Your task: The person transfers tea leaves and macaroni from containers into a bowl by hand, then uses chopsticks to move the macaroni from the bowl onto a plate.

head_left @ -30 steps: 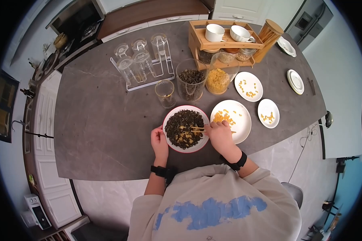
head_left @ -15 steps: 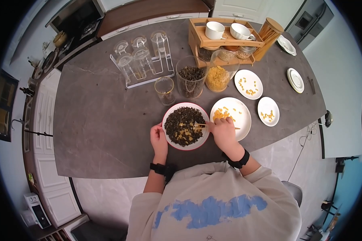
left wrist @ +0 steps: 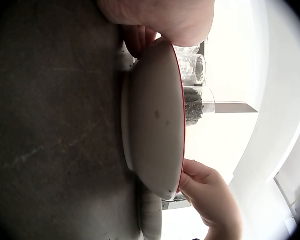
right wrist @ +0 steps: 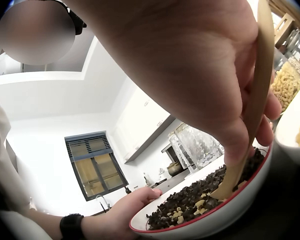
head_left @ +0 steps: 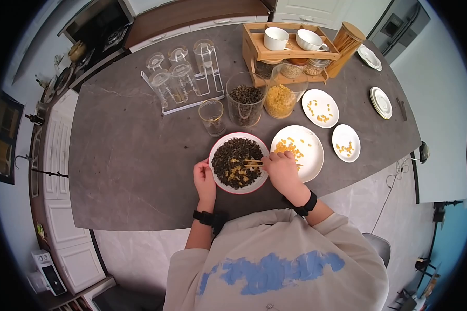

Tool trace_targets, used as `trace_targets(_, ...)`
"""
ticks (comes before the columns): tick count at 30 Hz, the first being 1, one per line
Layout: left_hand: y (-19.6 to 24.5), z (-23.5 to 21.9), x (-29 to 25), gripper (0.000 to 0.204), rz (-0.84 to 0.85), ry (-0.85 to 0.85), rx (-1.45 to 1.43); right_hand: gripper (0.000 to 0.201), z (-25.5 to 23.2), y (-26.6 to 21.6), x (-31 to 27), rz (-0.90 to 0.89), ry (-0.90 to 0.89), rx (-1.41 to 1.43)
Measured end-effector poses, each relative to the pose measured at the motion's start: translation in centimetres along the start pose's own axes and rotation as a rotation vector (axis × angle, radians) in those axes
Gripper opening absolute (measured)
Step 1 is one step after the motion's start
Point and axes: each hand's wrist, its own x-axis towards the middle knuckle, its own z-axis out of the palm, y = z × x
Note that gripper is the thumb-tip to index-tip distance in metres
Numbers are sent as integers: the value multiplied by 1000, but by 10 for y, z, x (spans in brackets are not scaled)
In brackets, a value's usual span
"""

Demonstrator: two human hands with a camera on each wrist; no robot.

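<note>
A red-rimmed white bowl (head_left: 241, 191) stands at the table's near edge, full of dark dried flakes (head_left: 233, 153) with small yellow pieces (head_left: 239, 172) mixed in. My left hand (head_left: 205, 181) holds the bowl's left side by its rim. My right hand (head_left: 284, 173), over the bowl's right edge, pinches light wooden tongs (right wrist: 259, 85). Their two prongs reach into the bowl among the yellow pieces. Right of the bowl, partly behind my right hand, lies a white plate (head_left: 313, 155) with more yellow pieces (head_left: 290, 147).
Two smaller plates with yellow pieces (head_left: 321, 120) (head_left: 341, 139) lie further right. Behind the bowl stand a glass (head_left: 211, 115), a jar of dark flakes (head_left: 245, 111) and a jar of yellow macaroni (head_left: 280, 101). A glass rack (head_left: 192, 108) and a wooden shelf (head_left: 251, 49) with cups stand beyond.
My right hand and the tongs shift slightly right, then back left over the bowl. My left hand stays at the rim.
</note>
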Motion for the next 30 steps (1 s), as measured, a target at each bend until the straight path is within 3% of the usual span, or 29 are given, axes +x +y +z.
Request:
trace_targets(2,1,0,0,6,-4,2,-3,3,1,-1,0,-6,-3,-2)
trace_targets(5,1,1,-1,6,-1,5,-9,13,-3,-2,-1,42,-172,-47)
trace_targets(8,1,1,-1,6,4,-1,-15,14,-4,-1,-2,42,-167,-33)
trace_targets(11,-2,-1,0,6,9,-2,-8,11,-6,1,-3,-1,-50,-34)
trace_targets(23,1,0,0,6,7,-12,-2,17,-7,-3,-8,16,-80,-23)
trace_targets(26,0,0,-1,5,5,-9,-7,18,-12,-5,-8,50,-216,-48)
trace_targets(30,1,0,-1,5,2,-6,-15,15,-10,-5,-8,35,-184,-61)
